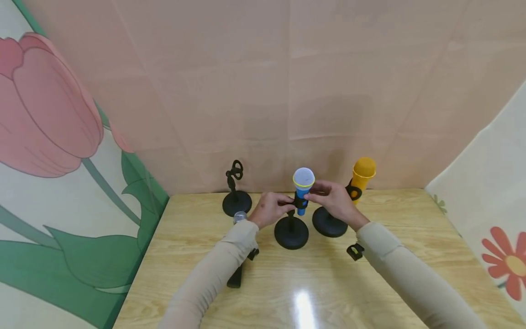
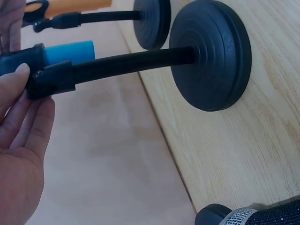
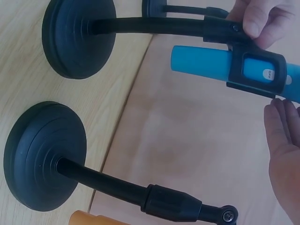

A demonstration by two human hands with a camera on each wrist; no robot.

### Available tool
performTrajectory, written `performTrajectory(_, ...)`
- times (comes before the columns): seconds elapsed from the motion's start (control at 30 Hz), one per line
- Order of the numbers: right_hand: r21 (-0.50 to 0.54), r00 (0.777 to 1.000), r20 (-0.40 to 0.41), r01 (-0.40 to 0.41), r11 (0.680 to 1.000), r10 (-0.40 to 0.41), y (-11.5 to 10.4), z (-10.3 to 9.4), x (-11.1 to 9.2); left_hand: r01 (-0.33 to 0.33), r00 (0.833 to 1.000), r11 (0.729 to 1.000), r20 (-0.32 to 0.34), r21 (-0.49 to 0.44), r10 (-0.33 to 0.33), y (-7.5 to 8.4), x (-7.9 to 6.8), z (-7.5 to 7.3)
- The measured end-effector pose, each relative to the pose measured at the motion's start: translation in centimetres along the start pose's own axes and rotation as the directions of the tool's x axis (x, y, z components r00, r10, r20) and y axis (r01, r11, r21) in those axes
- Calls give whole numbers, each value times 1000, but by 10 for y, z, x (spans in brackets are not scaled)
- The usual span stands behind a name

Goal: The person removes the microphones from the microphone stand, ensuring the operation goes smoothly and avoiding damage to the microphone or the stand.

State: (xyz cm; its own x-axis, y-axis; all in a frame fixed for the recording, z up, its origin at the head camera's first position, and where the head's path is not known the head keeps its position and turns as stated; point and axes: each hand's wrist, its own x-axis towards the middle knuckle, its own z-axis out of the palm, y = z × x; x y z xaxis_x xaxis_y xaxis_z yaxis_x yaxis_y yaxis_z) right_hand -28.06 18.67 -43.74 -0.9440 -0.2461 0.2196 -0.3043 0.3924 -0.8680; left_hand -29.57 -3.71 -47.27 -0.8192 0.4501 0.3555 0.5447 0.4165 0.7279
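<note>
In the head view, the blue microphone [image 1: 303, 192] is seated in the clip [image 1: 300, 202] of the middle stand [image 1: 291, 234], above the wooden table [image 1: 279, 288]. The clip is gripped at its joint between the thumb and fingers of the left hand [image 1: 268, 210]; the microphone is pinched near its white head by the right hand [image 1: 334, 199]. A yellow microphone [image 1: 362, 173] is carried by the right stand [image 1: 330, 223]. The left stand [image 1: 237, 204] is positioned near the rear edge of the table, and a dark microphone [image 1: 234, 278] is partly covered by the left sleeve [image 1: 223, 260]. In the left wrist view, the clip joint is clamped between thumb and fingertips, and the blue lower end is shown protruding beside the stem. In the right wrist view, the blue handle is encircled by the clip; the right fingers are extended at its edge, and their closure cannot be told from this angle.
</note>
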Motion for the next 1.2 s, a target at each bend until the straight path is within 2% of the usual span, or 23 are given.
performTrajectory(0.4,22,1000,-10,17,1000,-17,1,8,4,38,999,997,25,-67,-37,-3,-1,-6)
performTrajectory(0.7,-23,999,-30,28,999,-29,0,11,4,47,998,999,34,-28,-46,-6,0,-7)
performTrajectory(1.2,17,999,-6,40,999,-40,1,10,6,58,998,996,44,-75,-55,-6,0,-8)
